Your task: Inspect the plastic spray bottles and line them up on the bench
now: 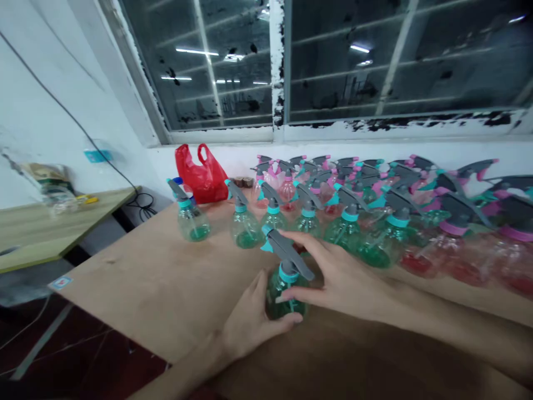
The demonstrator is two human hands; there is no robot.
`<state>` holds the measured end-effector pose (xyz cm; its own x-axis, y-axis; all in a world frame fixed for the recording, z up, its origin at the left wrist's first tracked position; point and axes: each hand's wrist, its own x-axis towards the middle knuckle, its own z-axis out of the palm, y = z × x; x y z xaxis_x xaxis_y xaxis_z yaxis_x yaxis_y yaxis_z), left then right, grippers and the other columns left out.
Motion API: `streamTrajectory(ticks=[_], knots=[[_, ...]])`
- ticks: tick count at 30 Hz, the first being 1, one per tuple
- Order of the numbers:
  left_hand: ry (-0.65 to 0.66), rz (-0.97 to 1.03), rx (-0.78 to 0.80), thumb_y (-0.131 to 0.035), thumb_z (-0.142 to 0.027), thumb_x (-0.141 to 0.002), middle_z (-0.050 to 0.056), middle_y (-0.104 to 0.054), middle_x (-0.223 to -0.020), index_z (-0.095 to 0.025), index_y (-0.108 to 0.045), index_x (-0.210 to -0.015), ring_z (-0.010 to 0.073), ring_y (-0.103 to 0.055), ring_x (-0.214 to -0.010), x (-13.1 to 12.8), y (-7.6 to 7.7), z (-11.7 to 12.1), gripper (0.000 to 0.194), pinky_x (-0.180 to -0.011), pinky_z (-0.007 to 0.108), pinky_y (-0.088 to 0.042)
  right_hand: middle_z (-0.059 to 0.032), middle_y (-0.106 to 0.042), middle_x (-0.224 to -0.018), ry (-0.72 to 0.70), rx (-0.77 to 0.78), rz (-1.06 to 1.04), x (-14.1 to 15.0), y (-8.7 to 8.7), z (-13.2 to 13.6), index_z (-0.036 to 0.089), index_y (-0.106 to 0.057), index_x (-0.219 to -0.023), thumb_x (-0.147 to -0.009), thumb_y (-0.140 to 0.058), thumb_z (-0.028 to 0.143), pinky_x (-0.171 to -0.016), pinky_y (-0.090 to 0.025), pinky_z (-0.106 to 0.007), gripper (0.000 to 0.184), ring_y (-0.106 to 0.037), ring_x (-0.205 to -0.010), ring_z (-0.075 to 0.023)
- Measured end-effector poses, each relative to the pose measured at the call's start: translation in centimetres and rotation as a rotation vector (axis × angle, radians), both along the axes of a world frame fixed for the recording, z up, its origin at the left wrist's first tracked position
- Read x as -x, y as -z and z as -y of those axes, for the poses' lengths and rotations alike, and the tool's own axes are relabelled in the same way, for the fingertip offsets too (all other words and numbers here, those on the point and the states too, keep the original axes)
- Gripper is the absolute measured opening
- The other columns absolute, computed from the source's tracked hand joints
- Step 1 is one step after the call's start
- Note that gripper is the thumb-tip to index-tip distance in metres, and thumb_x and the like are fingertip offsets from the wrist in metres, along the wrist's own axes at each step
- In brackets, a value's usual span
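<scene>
Looks like a workshop or small factory room: bare wooden bench crowded with rows of matching spray bottles, flaking paint on the far window frame, tube lights mirrored in dark glass, loose cable down the left wall

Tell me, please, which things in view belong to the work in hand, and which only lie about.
Belonging to the work:
spray bottle, held by left hand and right hand
teal-collared bottles and pink-collared bottles, likely

Apparently just lying about:
red plastic bag
yellow item on side table
</scene>
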<state>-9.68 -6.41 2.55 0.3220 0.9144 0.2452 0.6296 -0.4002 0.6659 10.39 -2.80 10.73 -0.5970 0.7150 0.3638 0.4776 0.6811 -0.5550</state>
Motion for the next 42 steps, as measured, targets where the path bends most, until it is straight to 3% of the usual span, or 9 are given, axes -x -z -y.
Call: streamTrajectory(ticks=[4,8,13,16,19,22,31,37,42], knots=[[0.157,0.059,-0.017,-0.074,-0.046,-0.073,0.008,-0.051,-0.126,-0.03,-0.034,-0.132,0.0322,-0.05,-0.115,-4.0,0.2,-1.0,0.073,-0.095,0.05,-0.042,-0.0141,-0.059,-0.12,0.106,0.084,-0.106,-3.9,2.6,0.7,0.021,-0.041,-0.129,-0.067,-0.072,0.045,-0.082,-0.051,-0.045,0.072,-0.06,-0.105,-0.0309],[0.27,0.102,0.024,-0.079,-0.044,-0.066,0.011,-0.053,-0.12,-0.023,-0.04,-0.127,0.0328,-0.051,-0.112,-8.1,0.6,-1.7,0.075,-0.095,0.05,-0.041,-0.008,-0.059,-0.117,0.109,0.102,-0.277,-6.9,4.5,1.1,0.027,-0.042,-0.124,-0.072,-0.07,0.037,-0.081,-0.052,-0.04,0.06,-0.061,-0.101,-0.0258],[0.328,0.122,0.064,-0.083,-0.049,-0.055,0.013,-0.056,-0.113,-0.019,-0.047,-0.121,0.0362,-0.055,-0.106,-12.7,1.1,-2.1,0.081,-0.091,0.052,-0.044,-0.0023,-0.06,-0.107,0.208,0.068,-0.415,-9.3,4.6,1.6,0.033,-0.052,-0.112,-0.079,-0.063,0.035,-0.086,-0.049,-0.039,0.035,-0.058,-0.104,-0.0227],[0.33,0.118,0.036,-0.083,-0.051,-0.053,0.017,-0.056,-0.112,-0.016,-0.045,-0.122,0.0383,-0.054,-0.106,-14.2,1.7,-2.5,0.087,-0.092,0.054,-0.043,-0.0005,-0.063,-0.091,0.299,0.055,-0.422,-10.1,4.3,1.9,0.033,-0.055,-0.102,-0.081,-0.061,0.037,-0.078,-0.051,-0.038,0.022,-0.062,-0.088,-0.0212],[0.332,0.083,-0.027,-0.08,-0.059,-0.054,0.017,-0.056,-0.109,-0.016,-0.047,-0.122,0.0394,-0.055,-0.104,-14.8,2.4,-2.9,0.086,-0.091,0.057,-0.042,0.0007,-0.063,-0.086,0.298,0.048,-0.438,-10.4,3.9,2.0,0.033,-0.057,-0.099,-0.079,-0.062,0.038,-0.068,-0.054,-0.035,0.021,-0.063,-0.076,-0.0188],[0.334,0.049,-0.091,-0.077,-0.064,-0.055,0.018,-0.054,-0.114,-0.016,-0.045,-0.125,0.0398,-0.053,-0.106,-14.8,2.8,-2.9,0.091,-0.091,0.058,-0.042,0.0005,-0.063,-0.087,0.255,0.049,-0.474,-10.3,3.3,1.9,0.031,-0.057,-0.101,-0.077,-0.065,0.035,-0.068,-0.055,-0.032,0.026,-0.064,-0.075,-0.0176],[0.421,-0.108,-0.203,-0.064,-0.076,-0.06,0.019,-0.053,-0.119,-0.013,-0.038,-0.131,0.0384,-0.052,-0.109,-14.0,1.7,-3.8,0.098,-0.092,0.056,-0.041,-0.0035,-0.059,-0.089,0.169,0.074,-0.474,-10.5,3.4,0.8,0.02,-0.057,-0.1,-0.079,-0.06,0.025,-0.061,-0.053,-0.026,0.022,-0.064,-0.08,-0.0169],[0.417,-0.385,-0.236,-0.056,-0.076,-0.069,0.022,-0.045,-0.134,-0.012,-0.026,-0.141,0.0406,-0.045,-0.12,-12.4,3.2,-5.0,0.101,-0.095,0.06,-0.036,-0.0008,-0.056,-0.074,0.278,0.013,-0.372,-11.5,2.9,-0.8,0.019,-0.056,-0.089,-0.08,-0.059,0.029,-0.061,-0.048,-0.031,0.014,-0.059,-0.066,-0.0159],[0.417,-0.493,-0.249,-0.054,-0.064,-0.08,0.019,-0.046,-0.135,-0.012,-0.028,-0.141,0.0366,-0.046,-0.121,-11.8,3.6,-5.4,0.084,-0.097,0.056,-0.037,0.0016,-0.051,-0.068,0.271,0.0,-0.433,-12.1,3.3,-1.6,0.021,-0.052,-0.078,-0.079,-0.06,0.026,-0.053,-0.044,-0.028,0.01,-0.054,-0.058,-0.0131]])
